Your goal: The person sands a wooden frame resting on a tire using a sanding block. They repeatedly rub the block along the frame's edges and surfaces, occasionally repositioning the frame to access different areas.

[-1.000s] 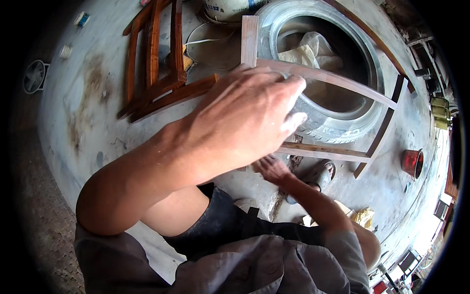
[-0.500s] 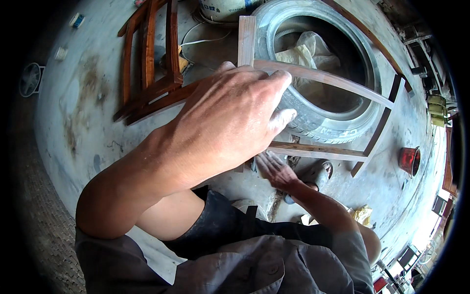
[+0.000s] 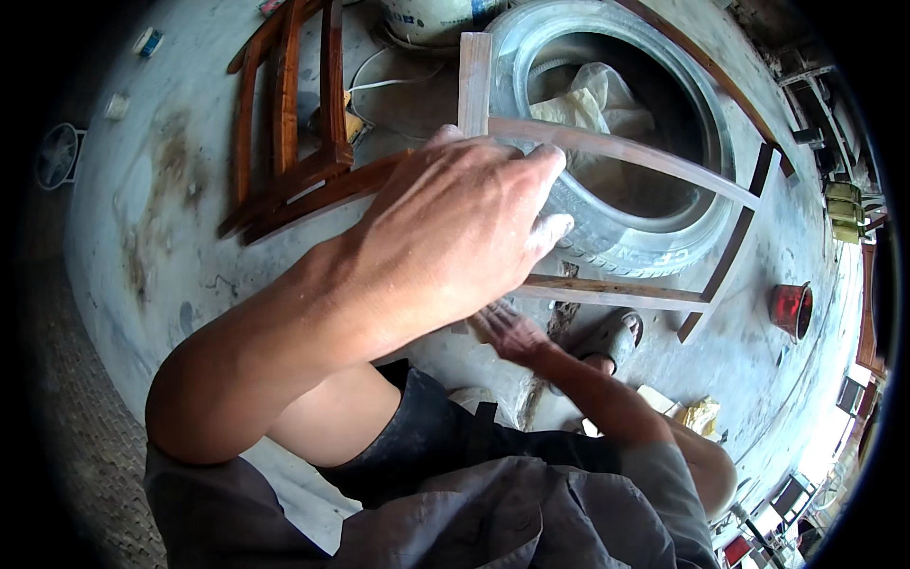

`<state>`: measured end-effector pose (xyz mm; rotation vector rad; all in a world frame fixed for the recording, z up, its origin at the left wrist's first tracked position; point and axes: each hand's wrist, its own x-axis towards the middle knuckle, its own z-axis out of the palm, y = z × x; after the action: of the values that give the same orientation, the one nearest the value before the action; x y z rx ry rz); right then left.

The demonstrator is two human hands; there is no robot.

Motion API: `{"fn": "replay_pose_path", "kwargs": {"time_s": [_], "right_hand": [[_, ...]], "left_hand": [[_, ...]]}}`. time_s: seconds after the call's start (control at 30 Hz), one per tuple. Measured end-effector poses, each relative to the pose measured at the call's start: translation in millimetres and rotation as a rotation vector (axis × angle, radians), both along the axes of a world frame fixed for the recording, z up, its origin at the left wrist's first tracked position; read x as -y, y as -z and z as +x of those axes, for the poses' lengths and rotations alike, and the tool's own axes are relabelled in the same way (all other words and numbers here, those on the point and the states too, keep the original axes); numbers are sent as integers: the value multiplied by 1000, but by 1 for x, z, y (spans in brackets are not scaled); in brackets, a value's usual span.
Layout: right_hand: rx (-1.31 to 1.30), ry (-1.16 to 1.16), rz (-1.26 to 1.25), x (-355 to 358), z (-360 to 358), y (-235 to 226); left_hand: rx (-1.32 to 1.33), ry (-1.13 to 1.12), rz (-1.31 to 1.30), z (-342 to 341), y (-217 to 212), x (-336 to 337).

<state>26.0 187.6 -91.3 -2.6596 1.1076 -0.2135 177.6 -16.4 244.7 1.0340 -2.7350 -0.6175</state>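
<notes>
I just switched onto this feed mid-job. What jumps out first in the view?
The left hand fills the middle of the picture, laid flat over a curved wooden slat that crosses a pale tyre lying on the concrete floor. Below it, the smaller-looking right hand reaches toward a lower rail of the same frame. At upper left lies a darker reddish chair frame, and a red can stands at right.

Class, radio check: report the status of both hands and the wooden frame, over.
Left hand spread flat on the wooden frame, open. Right hand low beneath it, grip hidden. Frame rests across the tyre. Sandalled foot beside lower rail.
</notes>
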Motion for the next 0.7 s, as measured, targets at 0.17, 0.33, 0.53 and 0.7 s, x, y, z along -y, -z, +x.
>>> {"fn": "replay_pose_path", "kwargs": {"time_s": [0.17,0.33,0.53,0.7], "right_hand": [[-109,47,-79,-14,-36,-12],[-11,155,152,5,20,-2],[-200,582,387,-66,-156,-25],[-80,681,194,-50,-123,-55]], "left_hand": [[-43,-38,97,11,5,2],[-26,44,-20,-16,1,-3],[73,-53,66,13,5,2],[13,-22,99,18,1,-6]]}}
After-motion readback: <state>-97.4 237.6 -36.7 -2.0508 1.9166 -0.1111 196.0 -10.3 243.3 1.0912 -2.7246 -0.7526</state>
